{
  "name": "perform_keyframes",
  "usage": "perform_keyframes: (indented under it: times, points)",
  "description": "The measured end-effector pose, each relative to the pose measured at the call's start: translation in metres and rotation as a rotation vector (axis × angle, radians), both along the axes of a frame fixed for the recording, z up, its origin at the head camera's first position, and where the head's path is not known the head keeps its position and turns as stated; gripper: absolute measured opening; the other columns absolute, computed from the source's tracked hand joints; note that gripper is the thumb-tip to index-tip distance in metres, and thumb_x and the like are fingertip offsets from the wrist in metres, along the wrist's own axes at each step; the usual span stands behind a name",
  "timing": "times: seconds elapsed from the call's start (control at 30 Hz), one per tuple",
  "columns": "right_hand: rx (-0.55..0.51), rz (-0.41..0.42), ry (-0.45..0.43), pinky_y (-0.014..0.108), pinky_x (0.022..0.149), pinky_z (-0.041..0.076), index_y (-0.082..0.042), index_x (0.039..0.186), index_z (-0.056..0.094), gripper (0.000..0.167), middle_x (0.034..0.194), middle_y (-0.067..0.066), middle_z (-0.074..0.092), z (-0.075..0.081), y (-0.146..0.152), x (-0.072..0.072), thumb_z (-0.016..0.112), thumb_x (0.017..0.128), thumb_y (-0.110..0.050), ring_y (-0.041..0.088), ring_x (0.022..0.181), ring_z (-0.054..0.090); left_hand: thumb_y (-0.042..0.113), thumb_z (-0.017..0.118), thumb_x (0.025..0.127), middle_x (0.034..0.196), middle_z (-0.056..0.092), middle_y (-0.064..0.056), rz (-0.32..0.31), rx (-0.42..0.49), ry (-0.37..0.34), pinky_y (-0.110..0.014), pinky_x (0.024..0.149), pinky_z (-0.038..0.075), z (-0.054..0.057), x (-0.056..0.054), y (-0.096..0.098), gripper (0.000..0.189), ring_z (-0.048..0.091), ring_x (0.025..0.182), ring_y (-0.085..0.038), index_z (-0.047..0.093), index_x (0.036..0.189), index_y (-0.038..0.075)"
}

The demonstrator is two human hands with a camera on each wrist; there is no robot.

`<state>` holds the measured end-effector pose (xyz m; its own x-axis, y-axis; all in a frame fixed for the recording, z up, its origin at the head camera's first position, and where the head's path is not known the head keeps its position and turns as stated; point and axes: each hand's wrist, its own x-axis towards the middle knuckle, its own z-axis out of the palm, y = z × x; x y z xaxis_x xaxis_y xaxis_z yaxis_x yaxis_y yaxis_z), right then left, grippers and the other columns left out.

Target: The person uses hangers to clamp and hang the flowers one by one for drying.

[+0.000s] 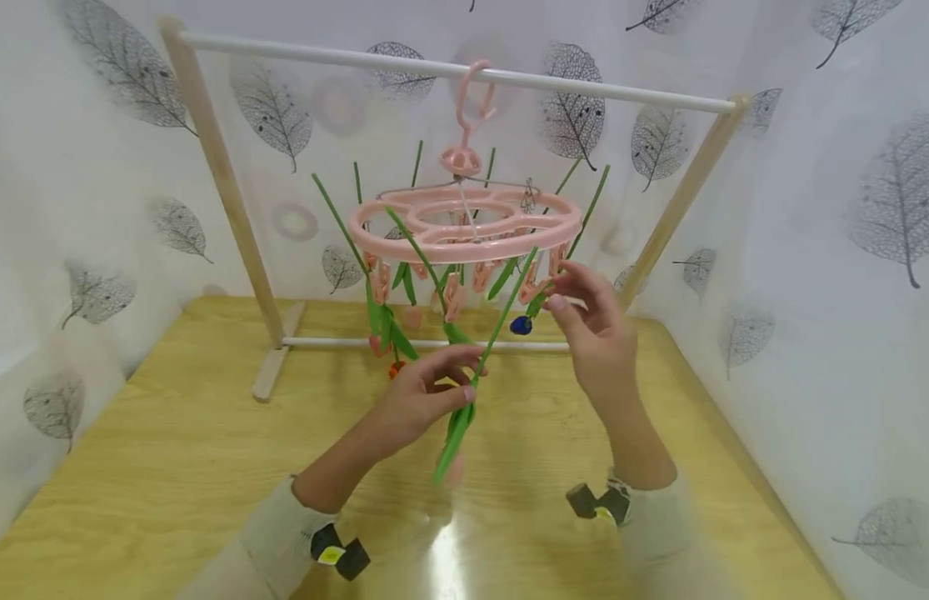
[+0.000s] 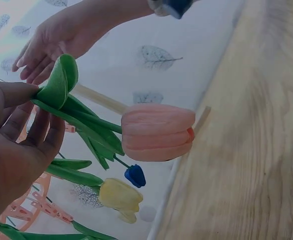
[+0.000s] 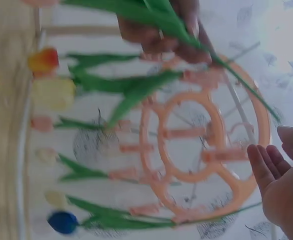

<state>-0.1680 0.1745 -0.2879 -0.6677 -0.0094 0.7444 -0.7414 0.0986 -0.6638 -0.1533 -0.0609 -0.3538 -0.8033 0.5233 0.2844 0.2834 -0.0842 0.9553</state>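
Observation:
Near the middle of the head view, my left hand pinches an artificial tulip by its green leaves and stem between thumb and fingers. Its pink bloom hangs downward and its stem slants up to the right. My right hand is raised at the right side of a pink round clip hanger, fingers loosely bent, beside a clothespin on the rim. In the right wrist view its thumb and fingers are apart with nothing seen between them. A blue tulip hangs just left of those fingers.
Several other tulips hang head down from the clips, among them a yellow one and an orange-red one. The hanger hooks over a white rod on wooden posts. Below is a wood-grain table; leaf-patterned walls surround it.

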Motion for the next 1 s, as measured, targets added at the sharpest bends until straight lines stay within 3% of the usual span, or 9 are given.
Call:
perform_keyframes:
  times: [0.2,0.3,0.43,0.7,0.83,1.0]
  points:
    - [0.111,-0.096,0.083,0.028,0.1,0.053,0.01,0.13,0.059,0.037,0.118,0.014,0.065,0.038,0.028,-0.033,0.064,0.093,0.008,0.024,0.114,0.063,0.006,0.062,0.099,0.125,0.058,-0.013,-0.003,0.038,0.038,-0.029,0.079,0.059,0.001,-0.001,-0.001,0.044,0.06,0.103,-0.025,0.054,0.143,0.01]
    - [0.221,-0.091,0.103,0.031,0.102,0.052,0.01,0.129,0.06,0.037,0.122,0.011,0.064,0.051,0.039,-0.049,0.064,0.092,0.011,0.022,0.116,0.062,0.005,0.063,0.099,0.125,0.059,-0.012,0.002,0.048,0.039,-0.029,0.08,0.059,0.001,-0.001,-0.002,0.044,0.06,0.103,-0.024,0.055,0.142,0.011]
    - [0.373,-0.073,0.126,0.036,0.107,0.049,0.011,0.128,0.061,0.038,0.125,0.015,0.062,0.062,0.049,-0.065,0.065,0.09,0.012,0.026,0.119,0.06,0.006,0.062,0.099,0.126,0.058,-0.011,0.001,0.053,0.033,-0.028,0.079,0.059,0.001,0.0,-0.003,0.046,0.06,0.105,-0.025,0.053,0.144,0.011]
    - [0.57,-0.171,0.054,0.022,0.107,0.045,-0.003,0.123,0.07,0.028,0.125,0.011,0.068,0.06,0.057,-0.074,0.068,0.095,-0.006,0.005,0.12,0.058,0.003,0.062,0.098,0.126,0.057,-0.015,0.0,0.08,0.053,-0.027,0.078,0.058,0.003,0.001,-0.003,0.047,0.059,0.103,-0.024,0.052,0.144,0.009]
    - [0.575,-0.143,0.125,0.019,0.105,0.044,-0.002,0.116,0.073,0.025,0.121,0.014,0.069,0.052,0.055,-0.074,0.069,0.092,0.002,0.006,0.117,0.058,0.003,0.062,0.098,0.125,0.059,-0.014,0.019,0.083,0.06,-0.027,0.078,0.058,0.005,0.001,-0.003,0.047,0.06,0.102,-0.023,0.053,0.144,0.008]
    - [0.563,-0.109,0.223,0.019,0.102,0.045,0.002,0.111,0.075,0.026,0.118,0.017,0.07,0.048,0.05,-0.071,0.071,0.087,0.009,0.006,0.116,0.059,0.003,0.063,0.098,0.125,0.06,-0.015,0.089,0.086,0.069,-0.026,0.08,0.057,0.007,0.001,-0.006,0.047,0.059,0.103,-0.021,0.053,0.143,0.009]
